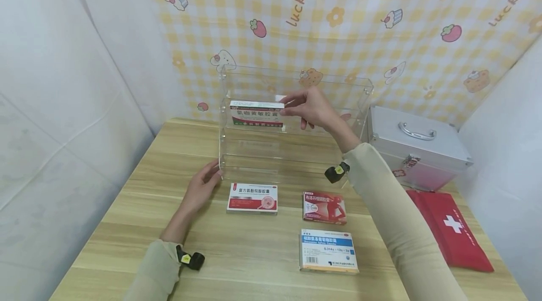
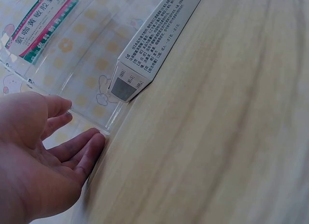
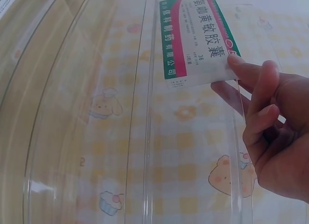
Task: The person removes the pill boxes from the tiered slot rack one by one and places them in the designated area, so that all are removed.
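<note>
A white, green and red medicine box (image 1: 256,117) stands upright on an upper tier of the clear acrylic rack (image 1: 250,150), its printed front outward. My right hand (image 1: 311,108) pinches the box's right end between thumb and fingers, as the right wrist view (image 3: 275,122) also shows. At the rack's lower left side, my left hand (image 1: 201,188) touches the outer edge with its fingertips. In the left wrist view, that hand (image 2: 48,161) lies beside the clear panel with its fingers loosely bent. A white and red medicine box (image 1: 252,198) lies flat before the rack.
A red medicine box (image 1: 324,207) and a blue and white one (image 1: 328,250) lie on the wooden table (image 1: 250,263). To the rack's right stands a silver case (image 1: 417,143), with a red pouch (image 1: 453,230) bearing a white cross before it. A checked cloth (image 1: 271,23) hangs behind.
</note>
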Available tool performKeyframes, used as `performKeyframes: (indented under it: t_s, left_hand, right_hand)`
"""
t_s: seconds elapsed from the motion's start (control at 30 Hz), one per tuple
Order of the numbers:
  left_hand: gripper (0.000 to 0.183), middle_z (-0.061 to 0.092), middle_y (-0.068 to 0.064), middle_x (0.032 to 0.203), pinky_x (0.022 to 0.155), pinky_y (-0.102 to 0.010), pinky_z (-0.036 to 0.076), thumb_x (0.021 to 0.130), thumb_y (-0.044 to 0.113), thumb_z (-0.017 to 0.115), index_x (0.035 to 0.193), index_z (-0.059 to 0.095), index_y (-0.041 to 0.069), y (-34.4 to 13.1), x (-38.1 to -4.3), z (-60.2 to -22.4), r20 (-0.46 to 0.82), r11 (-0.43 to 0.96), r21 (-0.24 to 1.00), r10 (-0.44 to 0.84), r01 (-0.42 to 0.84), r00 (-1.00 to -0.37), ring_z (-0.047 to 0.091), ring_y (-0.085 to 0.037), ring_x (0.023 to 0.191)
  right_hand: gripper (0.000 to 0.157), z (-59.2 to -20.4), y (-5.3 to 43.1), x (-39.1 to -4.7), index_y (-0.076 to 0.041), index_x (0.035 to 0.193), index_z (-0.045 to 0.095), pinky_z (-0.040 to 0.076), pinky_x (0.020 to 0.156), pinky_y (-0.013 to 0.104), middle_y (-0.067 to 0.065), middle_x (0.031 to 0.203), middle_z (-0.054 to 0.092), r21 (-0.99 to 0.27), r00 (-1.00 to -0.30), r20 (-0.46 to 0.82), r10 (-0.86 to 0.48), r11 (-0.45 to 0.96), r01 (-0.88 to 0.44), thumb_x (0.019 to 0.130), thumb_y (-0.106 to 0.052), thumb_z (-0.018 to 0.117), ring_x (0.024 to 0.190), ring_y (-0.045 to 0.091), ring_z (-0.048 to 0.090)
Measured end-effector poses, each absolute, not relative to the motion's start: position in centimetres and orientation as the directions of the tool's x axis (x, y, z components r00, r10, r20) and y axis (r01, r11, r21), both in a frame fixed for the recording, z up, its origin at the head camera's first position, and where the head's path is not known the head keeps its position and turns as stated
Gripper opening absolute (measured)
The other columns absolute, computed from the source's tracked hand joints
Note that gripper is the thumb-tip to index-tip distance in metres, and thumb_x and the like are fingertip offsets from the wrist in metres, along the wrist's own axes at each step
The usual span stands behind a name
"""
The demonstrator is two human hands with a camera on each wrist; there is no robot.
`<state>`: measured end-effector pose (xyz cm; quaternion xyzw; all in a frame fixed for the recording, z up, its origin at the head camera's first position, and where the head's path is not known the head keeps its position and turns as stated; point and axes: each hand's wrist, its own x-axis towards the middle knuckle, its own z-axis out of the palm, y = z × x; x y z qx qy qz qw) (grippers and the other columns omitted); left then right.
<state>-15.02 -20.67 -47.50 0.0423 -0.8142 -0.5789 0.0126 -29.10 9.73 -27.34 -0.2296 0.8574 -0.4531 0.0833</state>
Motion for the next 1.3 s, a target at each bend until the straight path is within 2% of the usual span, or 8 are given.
performKeyframes:
  t_s: [0.67,0.83,1.1,1.3]
  left_hand:
    - [0.051,0.051,-0.012,0.143,0.106,-0.053,0.037,0.102,0.032,0.052,0.151,0.039,0.024,-20.5,-14.9,-47.3,-0.033,0.328,0.943,-0.07,-0.054,-0.997,0.049,-0.031,0.126]
    - [0.051,0.051,-0.013,0.142,0.106,-0.052,0.037,0.103,0.03,0.053,0.151,0.039,0.023,-20.6,-14.9,-47.4,-0.028,0.322,0.946,-0.069,-0.049,-0.997,0.049,-0.032,0.126]
    - [0.05,0.05,-0.015,0.143,0.107,-0.053,0.036,0.103,0.033,0.052,0.15,0.04,0.022,-20.6,-14.9,-47.4,-0.017,0.328,0.944,-0.067,-0.039,-0.998,0.049,-0.033,0.126]
    - [0.051,0.05,-0.016,0.142,0.106,-0.053,0.037,0.103,0.031,0.052,0.151,0.039,0.021,-20.6,-14.9,-47.5,-0.004,0.328,0.944,-0.06,-0.023,-0.998,0.049,-0.034,0.126]
  right_hand:
    - [0.026,-26.4,10.8,-28.6,-0.022,0.108,0.075,0.039,0.031,0.029,0.0,0.098,0.074,-0.837,-0.912,0.114,-0.394,0.457,-0.302,0.085,-0.032,0.078,0.039,0.025,0.055]
    - [0.026,-26.0,11.0,-28.4,-0.023,0.109,0.074,0.039,0.032,0.03,-0.001,0.098,0.074,-0.83,-0.909,0.133,-0.395,0.456,-0.32,0.084,-0.032,0.079,0.042,0.033,0.057]
    - [0.03,-25.3,11.6,-28.2,-0.023,0.108,0.074,0.037,0.031,0.028,0.0,0.1,0.073,-0.812,-0.904,0.19,-0.382,0.456,-0.363,0.082,-0.036,0.08,0.043,0.035,0.057]
    - [0.028,-24.8,11.8,-27.9,-0.023,0.107,0.075,0.04,0.032,0.034,-0.001,0.099,0.073,-0.797,-0.895,0.228,-0.382,0.454,-0.397,0.082,-0.035,0.08,0.043,0.036,0.057]
